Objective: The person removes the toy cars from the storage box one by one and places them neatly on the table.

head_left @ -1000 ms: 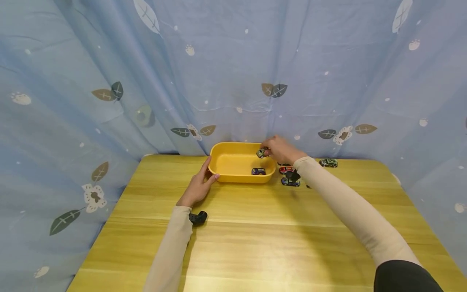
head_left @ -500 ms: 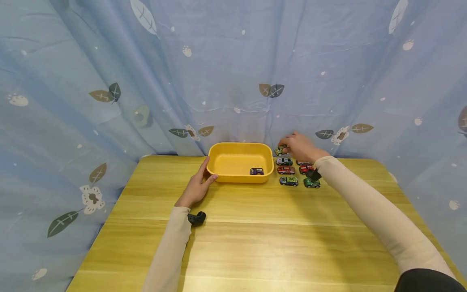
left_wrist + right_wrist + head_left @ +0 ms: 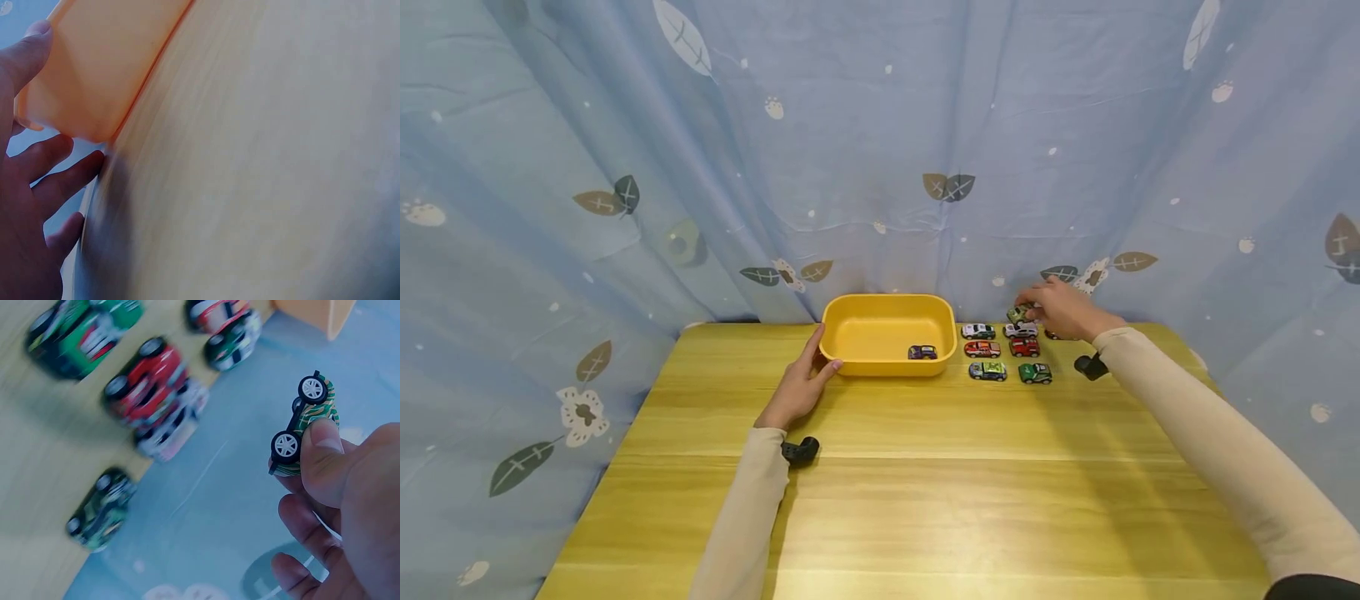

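Note:
My right hand [image 3: 1063,308] pinches a green striped toy car [image 3: 328,411] between thumb and fingers, raised at the table's back edge. Seen from the right wrist, its wheels face left. Several toy cars stand below it in short columns, among them a red car [image 3: 1024,347], a silver car [image 3: 1021,331] and a green car [image 3: 1035,373]. A yellow bin [image 3: 887,367] sits left of them with a purple car [image 3: 922,352] inside. At the bin's left front corner, my left hand [image 3: 797,385] rests its thumb on the rim, its other fingers extended along the end wall.
A column with a white car [image 3: 978,332], an orange-red car [image 3: 982,349] and a blue-green car [image 3: 987,372] stands beside the bin. A dark green camouflage car [image 3: 102,509] lies near the table's back edge. Behind the wooden table [image 3: 925,508] hangs a blue curtain [image 3: 865,150].
The right hand has carried the green striped car from over the bin's right end rightward past the first column of cars. The left hand stays at the bin's corner.

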Demonstrator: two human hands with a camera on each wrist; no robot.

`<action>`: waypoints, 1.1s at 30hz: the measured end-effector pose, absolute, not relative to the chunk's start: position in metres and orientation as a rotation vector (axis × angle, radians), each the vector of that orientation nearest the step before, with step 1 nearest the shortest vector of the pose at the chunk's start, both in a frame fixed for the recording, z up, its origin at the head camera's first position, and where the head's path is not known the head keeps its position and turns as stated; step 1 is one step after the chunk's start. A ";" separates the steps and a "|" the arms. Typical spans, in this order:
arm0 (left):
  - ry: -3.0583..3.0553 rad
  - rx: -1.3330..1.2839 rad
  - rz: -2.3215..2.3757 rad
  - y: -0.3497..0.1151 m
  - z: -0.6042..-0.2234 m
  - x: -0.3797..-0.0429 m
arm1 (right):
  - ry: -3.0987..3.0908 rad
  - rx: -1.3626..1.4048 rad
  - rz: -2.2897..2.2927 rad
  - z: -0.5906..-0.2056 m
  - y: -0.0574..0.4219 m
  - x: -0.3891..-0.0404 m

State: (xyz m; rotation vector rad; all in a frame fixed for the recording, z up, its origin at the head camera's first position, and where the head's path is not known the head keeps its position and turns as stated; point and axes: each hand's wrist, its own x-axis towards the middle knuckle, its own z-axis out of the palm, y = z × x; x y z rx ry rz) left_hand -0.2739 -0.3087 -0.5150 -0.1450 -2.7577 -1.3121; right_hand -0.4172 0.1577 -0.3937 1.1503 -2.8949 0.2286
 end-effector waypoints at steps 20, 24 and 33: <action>-2.747 -0.142 -1.322 -0.308 -0.516 -0.275 | -2.877 1.079 0.179 -0.438 0.237 -0.413; -2.738 -0.150 -1.314 -0.309 -0.517 -0.276 | -2.885 1.048 0.157 -0.447 0.243 -0.411; -2.730 -0.156 -1.335 -0.309 -0.517 -0.275 | -2.861 1.014 0.198 -0.465 0.247 -0.410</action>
